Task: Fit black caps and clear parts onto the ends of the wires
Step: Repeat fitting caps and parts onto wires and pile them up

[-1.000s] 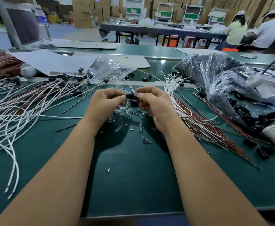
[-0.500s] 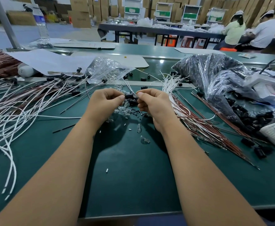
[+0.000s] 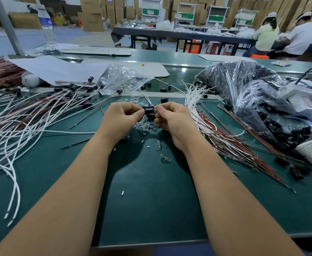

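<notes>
Pinching a black cap (image 3: 149,110) between both hands over the green table (image 3: 151,200): left hand (image 3: 123,119) fingers curled on one end, right hand (image 3: 171,118) thumb and fingers clamped on the other.

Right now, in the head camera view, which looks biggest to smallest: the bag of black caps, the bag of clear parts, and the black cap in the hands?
1. Bag of black caps
2. Bag of clear parts
3. Black cap, pinched between both hands
</notes>
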{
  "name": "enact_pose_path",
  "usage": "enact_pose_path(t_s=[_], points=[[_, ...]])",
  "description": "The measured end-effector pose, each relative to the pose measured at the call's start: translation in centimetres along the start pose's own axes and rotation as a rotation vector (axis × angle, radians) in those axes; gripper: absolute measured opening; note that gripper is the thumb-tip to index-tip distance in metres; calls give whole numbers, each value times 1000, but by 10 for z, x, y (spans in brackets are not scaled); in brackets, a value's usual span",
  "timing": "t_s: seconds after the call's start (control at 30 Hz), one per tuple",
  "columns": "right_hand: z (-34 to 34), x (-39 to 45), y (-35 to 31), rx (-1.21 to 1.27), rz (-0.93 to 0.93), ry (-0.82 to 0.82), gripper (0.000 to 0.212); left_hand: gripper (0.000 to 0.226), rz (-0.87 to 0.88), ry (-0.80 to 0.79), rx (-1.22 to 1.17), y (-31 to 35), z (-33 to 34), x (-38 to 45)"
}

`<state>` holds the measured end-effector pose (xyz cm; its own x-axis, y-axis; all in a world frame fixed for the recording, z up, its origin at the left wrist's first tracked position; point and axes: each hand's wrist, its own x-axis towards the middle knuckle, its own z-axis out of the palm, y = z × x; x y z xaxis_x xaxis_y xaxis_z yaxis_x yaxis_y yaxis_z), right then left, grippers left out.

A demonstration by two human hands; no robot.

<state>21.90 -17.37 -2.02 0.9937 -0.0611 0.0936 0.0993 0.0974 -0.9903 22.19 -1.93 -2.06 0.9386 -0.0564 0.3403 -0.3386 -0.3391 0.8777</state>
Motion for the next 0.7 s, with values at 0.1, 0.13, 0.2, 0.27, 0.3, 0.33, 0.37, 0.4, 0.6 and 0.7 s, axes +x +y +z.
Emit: enact_pose_path(t_s=[0.1, 0.13, 0.2, 0.27, 0.3, 0.33, 0.37, 0.4, 0.6, 0.7], points=[[0, -1, 1, -14, -15, 3, 11, 8, -1, 4, -8, 0, 0, 1], [0, -2, 2, -28, -25, 2, 11, 7, -1, 5, -6, 0, 1, 1], [-1, -3, 1, -61, -42, 0, 9, 7, -1, 10, 13, 0, 0, 0], [0, -3, 1, -96, -53, 6, 9, 10, -2, 14, 31, -1, 1, 0], [0, -3, 0, -110, -56, 13, 10, 10, -3, 14, 33, -1, 1, 0], [0, -3, 0, -119, -57, 21, 11, 9, -3, 11, 29, -1, 0, 0], [1, -3, 0, -121, -56, 26, 12, 8, 0, 8, 20, 0, 0, 0], [1, -4, 0, -118, -53, 27, 13, 7, 4, 4, 5, 0, 0, 0], [0, -5, -1, -123, -58, 20, 12, 5, 30, -20, -27, -1, -2, -1], [1, -6, -1, -111, -48, 32, 12, 9, 48, -17, -33, -1, -2, -1]])
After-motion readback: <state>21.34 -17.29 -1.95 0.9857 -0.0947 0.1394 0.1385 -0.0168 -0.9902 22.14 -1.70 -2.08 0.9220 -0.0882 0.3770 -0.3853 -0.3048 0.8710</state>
